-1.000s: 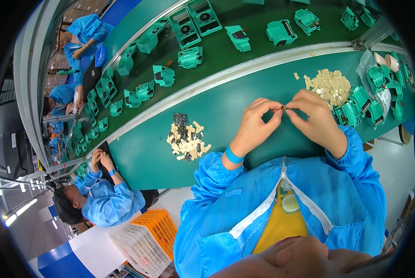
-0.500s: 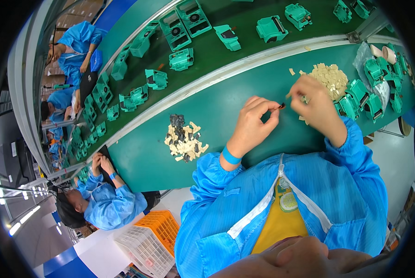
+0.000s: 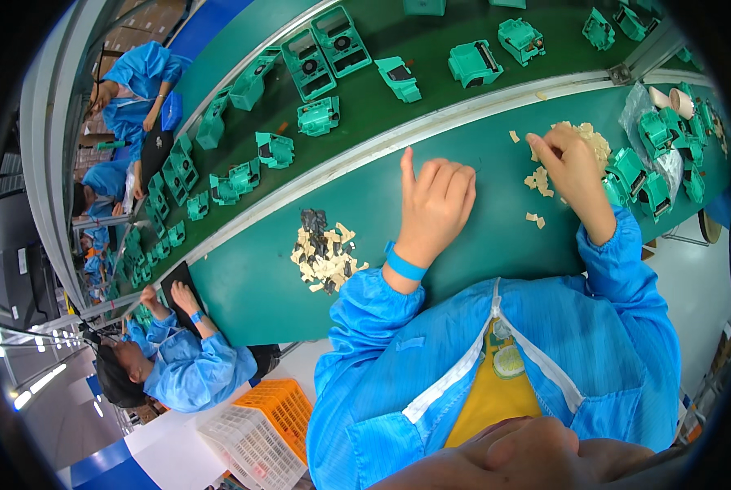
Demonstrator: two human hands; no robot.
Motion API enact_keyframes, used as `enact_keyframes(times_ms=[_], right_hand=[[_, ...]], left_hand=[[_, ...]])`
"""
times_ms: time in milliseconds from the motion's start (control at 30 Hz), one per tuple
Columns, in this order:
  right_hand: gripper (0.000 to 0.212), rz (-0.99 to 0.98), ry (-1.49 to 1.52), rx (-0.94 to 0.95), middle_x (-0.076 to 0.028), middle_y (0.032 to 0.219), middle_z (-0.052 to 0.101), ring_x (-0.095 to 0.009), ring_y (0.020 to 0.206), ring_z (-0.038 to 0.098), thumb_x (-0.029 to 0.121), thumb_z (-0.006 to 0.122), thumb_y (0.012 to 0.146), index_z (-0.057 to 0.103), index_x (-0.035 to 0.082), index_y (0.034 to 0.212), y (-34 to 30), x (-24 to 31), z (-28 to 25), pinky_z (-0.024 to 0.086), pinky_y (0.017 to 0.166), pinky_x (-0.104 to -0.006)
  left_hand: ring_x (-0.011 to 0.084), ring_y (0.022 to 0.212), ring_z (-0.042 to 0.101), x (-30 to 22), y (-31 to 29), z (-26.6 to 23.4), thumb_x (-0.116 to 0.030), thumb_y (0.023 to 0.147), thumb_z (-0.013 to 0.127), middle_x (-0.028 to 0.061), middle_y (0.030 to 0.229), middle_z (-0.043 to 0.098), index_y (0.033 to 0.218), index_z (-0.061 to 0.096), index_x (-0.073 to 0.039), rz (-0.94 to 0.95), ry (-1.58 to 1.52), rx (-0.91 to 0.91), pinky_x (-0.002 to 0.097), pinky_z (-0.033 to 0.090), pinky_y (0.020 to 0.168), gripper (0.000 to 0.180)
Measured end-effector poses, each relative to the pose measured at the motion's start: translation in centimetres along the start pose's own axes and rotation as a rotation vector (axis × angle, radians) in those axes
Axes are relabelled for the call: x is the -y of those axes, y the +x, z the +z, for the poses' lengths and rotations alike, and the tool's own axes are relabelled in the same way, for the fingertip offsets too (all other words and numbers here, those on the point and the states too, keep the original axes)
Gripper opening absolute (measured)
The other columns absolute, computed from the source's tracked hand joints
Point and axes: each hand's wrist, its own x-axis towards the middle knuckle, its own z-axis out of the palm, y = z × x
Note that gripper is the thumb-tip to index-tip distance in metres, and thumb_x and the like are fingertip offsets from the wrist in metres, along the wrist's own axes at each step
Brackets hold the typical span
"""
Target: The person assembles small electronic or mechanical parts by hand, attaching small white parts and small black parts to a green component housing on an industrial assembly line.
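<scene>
My left hand [image 3: 437, 200] is palm down over the green tabletop, with its thumb raised apart and its other fingers curled under. Whatever those fingers hold is hidden. My right hand [image 3: 576, 167] is at the left edge of a pile of small cream pieces [image 3: 595, 144], its thumb apart from its bent fingers. Several loose cream pieces [image 3: 539, 181] lie beside that hand. To the left of my left hand is a second heap [image 3: 324, 255], where cream pieces mix with crumpled black ones.
Green plastic housings [image 3: 626, 169] crowd the table's right end, by a clear plastic bag [image 3: 636, 108] and tape rolls [image 3: 680, 101]. Beyond a pale rail [image 3: 398, 135], more housings [image 3: 318, 116] stand on a dark green belt. A co-worker [image 3: 198, 371] sits at the left; crates [image 3: 259, 445] stand below.
My hands have moved apart. The left has turned palm down, hiding the small dark piece it pinched. The right has gone from beside it to the cream pile, no longer showing its cream piece.
</scene>
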Motion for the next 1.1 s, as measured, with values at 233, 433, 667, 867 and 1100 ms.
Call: enact_keyframes(times_ms=[233, 433, 667, 867, 1100], right_hand=[[0.060, 0.599, 0.814, 0.608, -0.001, 0.065, 0.055, -0.009, 0.060, 0.049, 0.059, 0.071, 0.092, 0.059, 0.005, 0.068, 1.9, 3.8, 2.2, 0.038, 0.052, -0.0248], [0.040, 0.569, 0.750, 0.846, -0.003, 0.065, 0.059, -0.010, 0.059, 0.054, 0.037, 0.078, 0.089, 0.067, 0.002, 0.073, 3.0, 2.8, 2.9, 0.041, 0.052, -0.0244], [0.022, 0.079, 0.460, 0.302, -0.009, 0.090, 0.067, -0.019, 0.081, 0.063, 0.014, 0.076, 0.088, 0.070, 0.004, 0.107, 8.4, 0.7, 4.5, 0.052, 0.070, -0.0322], [0.070, -0.387, -0.222, -0.080, -0.016, 0.113, 0.065, -0.031, 0.102, 0.063, 0.012, 0.074, 0.088, 0.045, 0.013, 0.151, 10.6, -2.2, 9.5, 0.052, 0.089, -0.0420], [0.071, 0.205, 0.921, 1.275, -0.004, 0.090, 0.068, -0.013, 0.089, 0.064, 0.011, 0.070, 0.094, 0.035, 0.001, 0.155, 6.4, 3.6, 4.9, 0.050, 0.083, -0.0289]], left_hand=[[0.0189, 0.095, 0.064, 0.7, -0.5, 0.4, -0.009, 0.080, 0.078, -0.0004, 0.095, 0.066, 0.097, 0.068, -0.011, 0.224, 0.117, 0.018, 0.0676, 0.029, 0.115, 0.020], [0.0187, 0.096, 0.064, 1.3, -1.0, 0.2, -0.010, 0.080, 0.078, -0.0004, 0.095, 0.065, 0.099, 0.069, -0.011, 0.260, 0.156, 0.048, 0.0693, 0.030, 0.114, 0.022], [0.0214, 0.095, 0.065, 0.3, -0.9, -1.3, -0.011, 0.082, 0.080, 0.0020, 0.095, 0.068, 0.100, 0.069, -0.010, 0.099, 0.025, 0.009, 0.0606, 0.035, 0.114, 0.020], [0.0271, 0.093, 0.067, -0.3, -3.1, -2.4, -0.008, 0.085, 0.078, 0.0069, 0.094, 0.071, 0.097, 0.071, -0.008, -0.054, -0.162, 0.058, 0.0518, 0.048, 0.103, 0.014], [0.0286, 0.090, 0.068, 0.1, -6.6, -4.6, -0.003, 0.089, 0.074, 0.0109, 0.092, 0.072, 0.096, 0.072, -0.003, -0.368, -0.347, -0.024, 0.0461, 0.053, 0.095, 0.008]])
